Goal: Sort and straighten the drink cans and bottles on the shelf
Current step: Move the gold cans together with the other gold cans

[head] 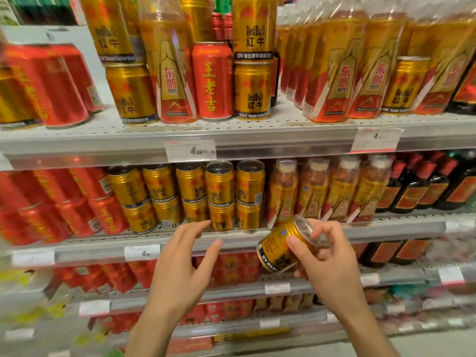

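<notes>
My right hand point(332, 261) grips a gold Red Bull can point(282, 247), tilted with its top toward me, in front of the second shelf. My left hand point(185, 258) is open with fingers spread, just below the stacked gold cans point(219, 197) on that shelf. On the top shelf point(231, 130) a red can point(212, 81) and a plastic bottle with a gold label point(172, 73) stand among stacked gold cans point(253, 65). A single gold can point(405, 86) sits among the bottles point(342, 68) at the right.
Red cans point(59, 83) fill the left of the top shelf and the left of the second shelf point(77, 207). Dark bottles point(425, 186) stand at the right of the second shelf. Price tags point(190, 150) hang on the shelf rails. Lower shelves hold more red packs.
</notes>
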